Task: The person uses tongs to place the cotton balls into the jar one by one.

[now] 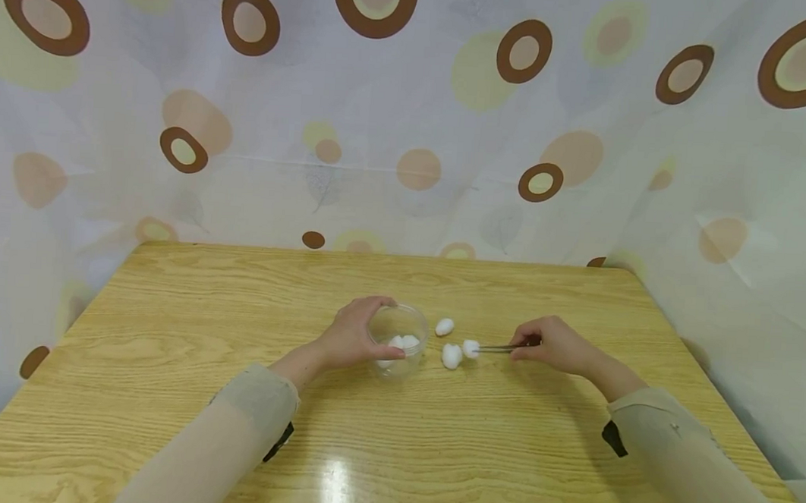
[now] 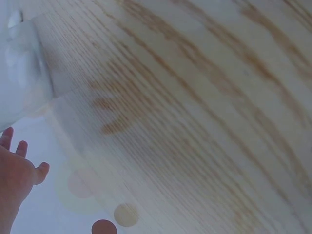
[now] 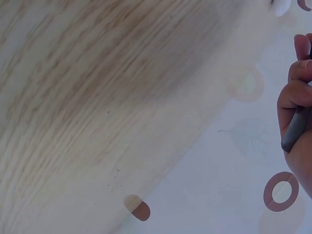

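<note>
My left hand (image 1: 354, 336) grips a clear plastic tub (image 1: 404, 368) from its left side, thumb at the front and fingers round the back. Several white cotton balls (image 1: 408, 342) lie inside it. Tweezers (image 1: 500, 348) are pinched in my right hand (image 1: 555, 345), their tips on a single cotton ball (image 1: 470, 349) to the right of the tub. Two more white balls sit between tub and tweezers: one nearer (image 1: 451, 356), one farther back (image 1: 445, 327). In the right wrist view the dark tweezer end (image 3: 295, 129) shows under curled fingers.
A wood-grain table (image 1: 380, 433) carries everything. Behind it and along both sides hangs a pale curtain (image 1: 368, 128) with brown and yellow circles. Both forearms reach in from the front edge, in light sleeves (image 1: 229, 432).
</note>
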A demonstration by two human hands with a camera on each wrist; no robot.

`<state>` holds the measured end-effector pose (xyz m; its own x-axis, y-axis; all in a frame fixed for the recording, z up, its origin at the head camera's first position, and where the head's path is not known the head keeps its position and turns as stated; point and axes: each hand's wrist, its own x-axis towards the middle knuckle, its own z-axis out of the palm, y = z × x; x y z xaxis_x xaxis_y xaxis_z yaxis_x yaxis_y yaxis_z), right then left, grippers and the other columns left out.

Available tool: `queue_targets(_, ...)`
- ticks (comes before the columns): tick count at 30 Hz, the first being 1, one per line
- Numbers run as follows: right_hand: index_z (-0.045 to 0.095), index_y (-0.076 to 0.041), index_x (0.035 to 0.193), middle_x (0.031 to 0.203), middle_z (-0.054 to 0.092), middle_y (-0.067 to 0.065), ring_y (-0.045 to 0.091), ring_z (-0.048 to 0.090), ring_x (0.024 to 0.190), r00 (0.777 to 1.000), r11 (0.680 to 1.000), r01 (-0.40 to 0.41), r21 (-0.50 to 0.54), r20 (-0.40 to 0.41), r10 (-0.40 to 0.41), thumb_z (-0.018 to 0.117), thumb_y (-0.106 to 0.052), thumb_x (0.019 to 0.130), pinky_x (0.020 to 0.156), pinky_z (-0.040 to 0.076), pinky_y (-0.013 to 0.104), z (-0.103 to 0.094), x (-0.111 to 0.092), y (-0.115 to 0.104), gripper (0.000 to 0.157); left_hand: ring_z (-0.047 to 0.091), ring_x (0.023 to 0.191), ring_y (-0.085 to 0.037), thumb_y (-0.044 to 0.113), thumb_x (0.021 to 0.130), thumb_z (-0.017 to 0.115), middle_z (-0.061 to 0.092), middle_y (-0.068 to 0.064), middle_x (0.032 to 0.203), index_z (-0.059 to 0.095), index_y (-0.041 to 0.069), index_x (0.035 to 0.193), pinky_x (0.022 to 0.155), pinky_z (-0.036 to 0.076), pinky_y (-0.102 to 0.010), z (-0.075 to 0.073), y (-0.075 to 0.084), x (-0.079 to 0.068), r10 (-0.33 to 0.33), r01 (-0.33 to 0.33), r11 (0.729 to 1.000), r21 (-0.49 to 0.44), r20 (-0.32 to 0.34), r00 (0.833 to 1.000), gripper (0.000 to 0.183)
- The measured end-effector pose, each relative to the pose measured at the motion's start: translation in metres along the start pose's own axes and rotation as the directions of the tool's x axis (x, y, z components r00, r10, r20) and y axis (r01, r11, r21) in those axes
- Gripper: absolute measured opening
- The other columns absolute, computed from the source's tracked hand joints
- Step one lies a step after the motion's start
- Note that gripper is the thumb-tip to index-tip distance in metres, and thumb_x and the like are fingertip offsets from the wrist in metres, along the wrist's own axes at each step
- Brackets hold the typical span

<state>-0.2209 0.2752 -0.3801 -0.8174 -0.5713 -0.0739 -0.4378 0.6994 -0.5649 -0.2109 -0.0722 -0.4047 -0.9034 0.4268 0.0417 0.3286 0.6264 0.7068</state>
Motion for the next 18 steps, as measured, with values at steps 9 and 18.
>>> queue_targets(9, 0.069, -0.009, 0.081, 0.077, 0.068, 0.005, -0.001, 0.046, 0.058, 1.0, 1.0, -0.002, 0.002, -0.018, 0.002, 0.067, -0.013, 0.083, 0.055, 0.041, 0.021, -0.005, 0.001, -0.011, 0.005, 0.032, 0.137, -0.029, 0.044, 0.072, 0.076, 0.043, -0.003, 0.143, 0.042, 0.018, 0.135, 0.112, 0.017, -0.056, 0.001, -0.001, 0.0, 0.008, -0.008, 1.0, 0.007, 0.004, 1.0, 0.077)
queue_targets(18, 0.069, -0.007, 0.083, 0.078, 0.068, 0.002, 0.001, 0.047, 0.059, 0.999, 0.999, -0.033, -0.005, -0.03, 0.033, 0.067, -0.013, 0.083, 0.056, 0.041, 0.021, -0.009, 0.003, -0.016, 0.006, 0.031, 0.137, -0.029, 0.044, 0.072, 0.076, 0.042, -0.003, 0.143, 0.042, 0.017, 0.135, 0.112, 0.016, -0.056, 0.0, -0.001, 0.0, 0.016, -0.016, 1.0, 0.016, 0.004, 1.0, 0.077)
